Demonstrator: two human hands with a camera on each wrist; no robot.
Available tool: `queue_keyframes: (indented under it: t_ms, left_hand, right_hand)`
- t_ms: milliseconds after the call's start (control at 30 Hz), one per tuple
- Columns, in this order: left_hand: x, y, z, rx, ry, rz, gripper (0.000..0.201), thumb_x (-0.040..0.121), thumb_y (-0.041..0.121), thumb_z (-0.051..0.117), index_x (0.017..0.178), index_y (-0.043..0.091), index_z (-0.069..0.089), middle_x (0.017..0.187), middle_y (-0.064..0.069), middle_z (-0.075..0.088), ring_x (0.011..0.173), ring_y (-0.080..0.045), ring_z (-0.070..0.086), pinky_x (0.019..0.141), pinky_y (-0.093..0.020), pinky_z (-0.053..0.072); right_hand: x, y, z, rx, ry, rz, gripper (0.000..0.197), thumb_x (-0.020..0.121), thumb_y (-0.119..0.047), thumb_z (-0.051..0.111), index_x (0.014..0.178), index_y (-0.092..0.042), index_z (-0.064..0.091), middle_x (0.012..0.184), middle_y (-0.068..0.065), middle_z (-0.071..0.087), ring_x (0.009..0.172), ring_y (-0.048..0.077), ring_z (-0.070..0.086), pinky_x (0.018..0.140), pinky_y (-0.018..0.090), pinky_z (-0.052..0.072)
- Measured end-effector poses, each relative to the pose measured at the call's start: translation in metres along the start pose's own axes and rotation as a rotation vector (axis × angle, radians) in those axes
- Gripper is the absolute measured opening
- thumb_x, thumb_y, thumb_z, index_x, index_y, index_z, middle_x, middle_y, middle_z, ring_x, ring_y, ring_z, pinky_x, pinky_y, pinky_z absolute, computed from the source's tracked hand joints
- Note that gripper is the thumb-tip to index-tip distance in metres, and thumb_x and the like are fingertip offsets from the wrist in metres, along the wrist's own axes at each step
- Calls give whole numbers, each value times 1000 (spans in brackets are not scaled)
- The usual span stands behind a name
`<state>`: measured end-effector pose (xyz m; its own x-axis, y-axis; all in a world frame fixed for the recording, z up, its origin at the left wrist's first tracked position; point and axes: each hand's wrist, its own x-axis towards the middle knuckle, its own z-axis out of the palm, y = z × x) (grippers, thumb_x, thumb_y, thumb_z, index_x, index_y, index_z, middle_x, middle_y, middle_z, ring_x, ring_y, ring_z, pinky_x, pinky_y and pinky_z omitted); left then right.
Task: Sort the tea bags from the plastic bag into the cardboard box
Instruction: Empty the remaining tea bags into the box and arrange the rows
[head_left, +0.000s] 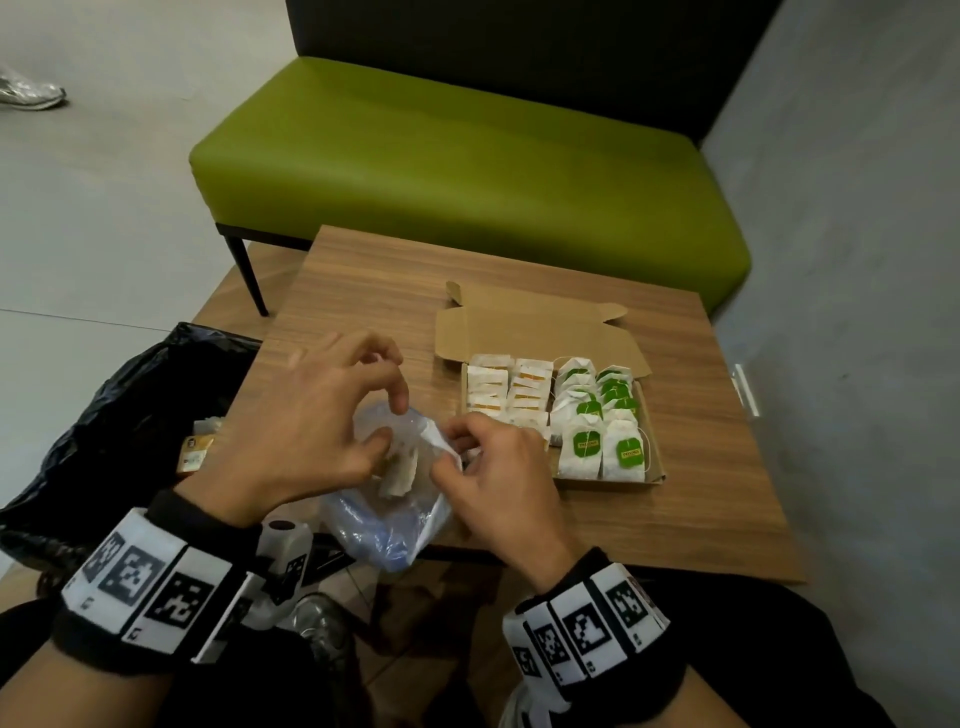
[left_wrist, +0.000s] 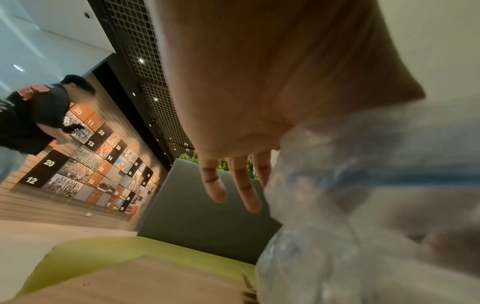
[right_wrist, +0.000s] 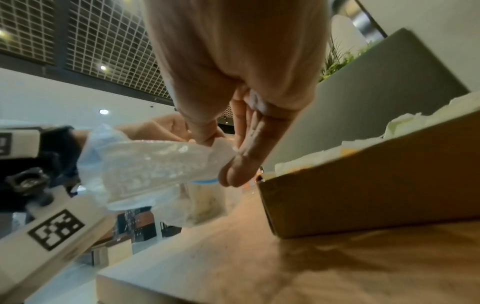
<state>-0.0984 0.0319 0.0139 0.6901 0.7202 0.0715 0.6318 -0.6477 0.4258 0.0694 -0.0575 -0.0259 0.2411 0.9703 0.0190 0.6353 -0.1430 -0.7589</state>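
Right hand (head_left: 498, 483), lower centre of the head view: thumb and fingers pinch the rim of the clear plastic bag (head_left: 384, 514), holding its mouth apart. Left hand (head_left: 301, 431), centre left: thumb and forefinger reach into the bag mouth at a pale tea bag (head_left: 400, 470); whether they grip it cannot be told, and the other 3 fingers are spread. The bag lies at the near edge of the wooden table (head_left: 649, 519). Right of centre, the open cardboard box (head_left: 535, 327) holds 4 rows of tea bags (head_left: 582, 447).
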Motion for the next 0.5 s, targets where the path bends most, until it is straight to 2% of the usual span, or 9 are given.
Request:
queue_keyframes:
  t_ms: [67, 133, 167, 200, 267, 333, 367, 433, 500]
  left_hand:
    - [-2, -5, 0, -21, 40, 59, 19, 76, 34, 59, 83, 44, 44, 129, 18, 50, 98, -15, 61, 80, -43, 47]
    - [-1, -5, 3, -19, 114, 119, 28, 83, 20, 64, 81, 39, 45, 132, 16, 53, 79, -17, 64, 67, -34, 46]
    - [-1, -4, 5, -21, 150, 155, 25, 85, 15, 65, 81, 33, 48, 131, 13, 56, 74, -15, 63, 62, -28, 44]
    - [0, -1, 7, -33, 183, 182, 18, 86, 13, 64, 81, 27, 54, 130, 8, 59, 72, -13, 61, 60, -22, 42]
    - [2, 5, 10, -81, 255, 219, 11, 90, 16, 58, 83, 18, 67, 129, -2, 62, 69, -11, 61, 58, -19, 44]
    - [4, 9, 15, -95, 302, 226, 26, 93, 25, 50, 92, 14, 74, 129, -7, 63, 73, -10, 63, 62, -22, 48]
    - [5, 11, 16, -98, 323, 217, 30, 94, 26, 48, 97, 13, 75, 129, -7, 63, 76, -8, 63, 65, -20, 46]
    - [5, 13, 16, -117, 340, 184, 25, 95, 21, 53, 108, 12, 73, 131, -8, 62, 81, -7, 62, 71, -12, 41]
    - [4, 13, 18, -98, 328, 159, 33, 87, 19, 59, 118, 13, 69, 133, -7, 59, 82, -10, 65, 73, -15, 43]
  right_hand:
    - [-1, -1, -8, 44, 71, -31, 20, 89, -22, 67, 109, -20, 68, 98, -5, 72, 71, 5, 64, 68, 27, 58]
    - [-2, 0, -16, 44, 144, -92, 12, 92, -20, 64, 100, -25, 56, 91, -6, 70, 59, 0, 58, 54, 16, 50]
    - [-2, 1, -18, 4, 195, -137, 13, 94, -18, 62, 96, -25, 51, 88, -7, 68, 57, 1, 58, 51, 15, 47]
    - [-2, 3, -20, -51, 250, -183, 13, 95, -16, 60, 94, -24, 50, 89, -6, 68, 60, 3, 60, 51, 19, 49]
    - [-3, 3, -22, -136, 314, -253, 7, 95, -15, 57, 91, -21, 59, 114, -3, 69, 72, 6, 62, 59, 29, 54]
    - [-7, 1, -22, -154, 282, -265, 14, 93, -24, 53, 91, -26, 67, 141, -3, 56, 83, 9, 63, 70, 30, 55]
    - [-8, -1, -22, -147, 247, -247, 17, 92, -29, 53, 93, -30, 70, 146, -3, 51, 93, 12, 65, 77, 31, 55]
    - [-9, -2, -23, -152, 210, -201, 23, 91, -28, 56, 107, -30, 73, 142, -1, 54, 108, 14, 62, 87, 32, 54]
    - [-6, 0, -25, -177, 221, -170, 32, 91, -17, 59, 121, -23, 70, 130, -1, 61, 104, 11, 61, 87, 27, 54]
